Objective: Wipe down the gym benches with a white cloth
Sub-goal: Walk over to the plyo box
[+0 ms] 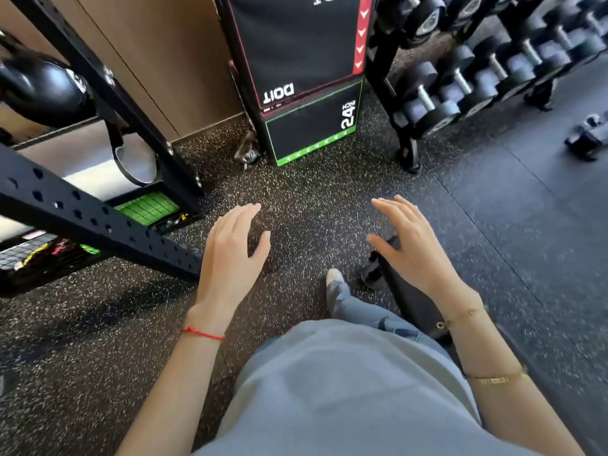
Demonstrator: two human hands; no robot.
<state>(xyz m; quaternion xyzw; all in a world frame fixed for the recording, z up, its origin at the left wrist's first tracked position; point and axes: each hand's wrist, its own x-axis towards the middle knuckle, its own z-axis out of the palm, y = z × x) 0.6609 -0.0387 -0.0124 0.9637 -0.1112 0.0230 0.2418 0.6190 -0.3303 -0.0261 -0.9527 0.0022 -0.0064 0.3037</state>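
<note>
My left hand [230, 248] and my right hand [411, 245] hover in front of me above the speckled rubber floor [312, 192], palms down, fingers spread and relaxed. Neither hand holds anything. No white cloth shows in the head view. A black padded object [408, 297], possibly the end of a bench, sits low under my right forearm, mostly hidden by the arm and my leg. My shoe [334, 284] points forward between the hands.
A black perforated rack beam [82, 218] runs across the left. Stacked black plyo boxes [306, 93] stand straight ahead. A dumbbell rack [477, 74] fills the upper right, and one loose dumbbell [589, 136] lies on the dark mat [526, 199].
</note>
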